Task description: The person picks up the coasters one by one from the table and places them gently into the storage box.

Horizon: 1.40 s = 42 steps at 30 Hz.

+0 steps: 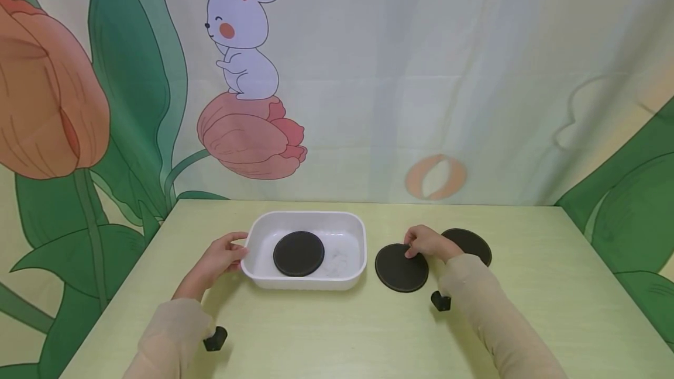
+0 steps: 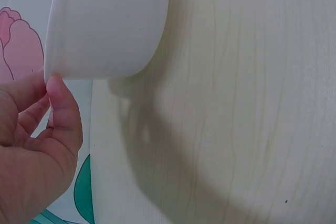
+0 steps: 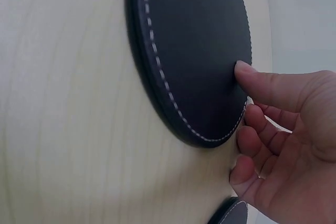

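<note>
My left hand (image 1: 217,259) pinches the left rim of a white rectangular tray (image 1: 305,283), thumb and fingers at its edge in the left wrist view. One round black coaster (image 1: 298,254) lies inside the tray, left of its middle. To the right of the tray, my right hand (image 1: 429,242) holds a second black coaster (image 1: 400,272) by its far right edge. In the right wrist view the thumb lies on top of this coaster (image 3: 194,51), which has white stitching round its border, and the other fingers curl at its edge.
A third black coaster (image 1: 468,244) lies on the light wooden table (image 1: 326,338), partly behind the right wrist. Small black devices (image 1: 215,338) hang under both wrists. Behind the table's back edge hangs a printed curtain (image 1: 358,86) with a rabbit and tulips.
</note>
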Tool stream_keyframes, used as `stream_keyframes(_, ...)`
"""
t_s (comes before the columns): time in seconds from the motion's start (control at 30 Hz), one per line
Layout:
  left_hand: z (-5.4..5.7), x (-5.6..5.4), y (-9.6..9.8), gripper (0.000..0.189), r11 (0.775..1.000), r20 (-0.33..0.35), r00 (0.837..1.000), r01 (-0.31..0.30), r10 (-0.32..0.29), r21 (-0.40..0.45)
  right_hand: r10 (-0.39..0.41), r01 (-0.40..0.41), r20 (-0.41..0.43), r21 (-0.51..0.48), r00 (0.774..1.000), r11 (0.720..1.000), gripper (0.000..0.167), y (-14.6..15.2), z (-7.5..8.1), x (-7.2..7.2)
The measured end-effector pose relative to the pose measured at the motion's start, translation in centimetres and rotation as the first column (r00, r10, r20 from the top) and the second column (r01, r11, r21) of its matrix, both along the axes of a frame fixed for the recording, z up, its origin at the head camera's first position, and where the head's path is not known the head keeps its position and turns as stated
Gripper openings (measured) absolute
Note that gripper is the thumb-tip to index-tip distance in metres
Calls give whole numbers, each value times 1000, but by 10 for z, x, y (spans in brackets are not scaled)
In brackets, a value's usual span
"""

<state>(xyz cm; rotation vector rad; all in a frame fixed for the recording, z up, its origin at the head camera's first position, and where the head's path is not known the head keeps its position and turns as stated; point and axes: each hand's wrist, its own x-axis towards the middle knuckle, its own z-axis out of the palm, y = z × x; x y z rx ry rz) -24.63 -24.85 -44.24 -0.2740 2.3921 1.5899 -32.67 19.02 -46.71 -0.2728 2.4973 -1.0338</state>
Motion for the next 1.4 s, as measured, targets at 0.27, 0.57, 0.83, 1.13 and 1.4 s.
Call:
stream_keyframes(0.27,0,0,0,45,1000,-2,1000,-2,2,7,7,-7,-3,45,1000,999,17,-1,-1,0)
stream_keyframes(0.57,-1,0,1,44,1000,-11,1000,-5,5,9,21,-21,-2,66,1000,998,20,0,2,1)
stream_keyframes(0.83,-4,0,0,45,1000,-22,1000,-4,4,11,16,-16,5,52,1000,999,16,2,15,7)
stream_keyframes(1.13,0,0,1,45,1000,-19,1000,0,0,8,58,-58,106,1,993,998,18,11,31,13)
stream_keyframes(1.4,1,1,2,45,1000,-17,1000,2,-1,9,121,-106,197,-83,973,991,22,18,44,19)
